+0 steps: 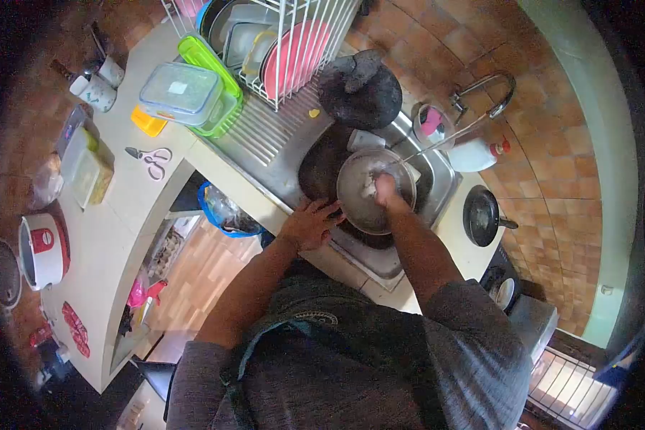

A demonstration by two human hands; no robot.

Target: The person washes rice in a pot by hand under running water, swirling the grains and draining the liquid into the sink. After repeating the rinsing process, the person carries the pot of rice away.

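A round metal bowl (pixel 352 192) is held low over the sink (pixel 448 188), its inside facing up. My right hand (pixel 385 192) reaches inside it, fingers curled and pressed toward the bottom. A whitish clump (pixel 369 188) shows beside those fingers; what they hold is hidden. My left hand (pixel 312 223) is at the sink's front edge, fingers spread, with its fingertips right at the bowl's rim. From the tap (pixel 505 100) a thin line runs down to the bowl's far edge. Other dishes in the basin are partly covered by the bowl.
A dark round pan or lid (pixel 360 89) lies at the sink's back corner, beside the white dish rack (pixel 283 50). Right of the basin are a white bottle (pixel 473 156) and a black frying pan (pixel 480 215). Scissors (pixel 154 161) and plastic containers (pixel 180 89) are on the left counter.
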